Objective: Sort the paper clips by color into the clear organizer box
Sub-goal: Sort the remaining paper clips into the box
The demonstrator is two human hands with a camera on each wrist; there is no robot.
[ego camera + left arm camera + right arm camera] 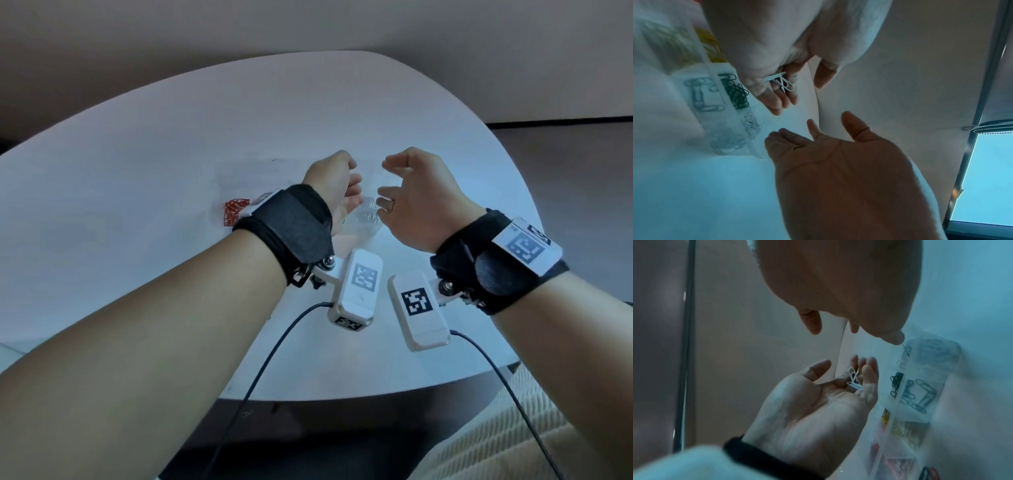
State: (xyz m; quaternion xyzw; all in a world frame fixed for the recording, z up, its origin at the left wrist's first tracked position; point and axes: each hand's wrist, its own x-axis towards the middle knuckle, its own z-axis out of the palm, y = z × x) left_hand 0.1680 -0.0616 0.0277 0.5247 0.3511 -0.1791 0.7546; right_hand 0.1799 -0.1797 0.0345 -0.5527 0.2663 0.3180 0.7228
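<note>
My left hand (337, 181) is palm up and cupped, with a few white paper clips (854, 379) lying in its curled fingers (785, 95). My right hand (387, 178) hovers just to its right, fingers relaxed and spread, holding nothing; it wears a ring. Both hands are above the clear organizer box (715, 100), which is mostly hidden under them in the head view (363, 221). Its compartments hold dark green clips (737, 94), large grey clips (701, 95), silver clips (751, 125) and yellow clips (709, 43). Red clips (234, 210) show beside my left wrist.
The white table (171, 137) has rounded edges, and its near edge runs just below my forearms. Camera cables (274, 346) hang from both wrists over that edge. A window with a bead chain (986, 126) is off to the side.
</note>
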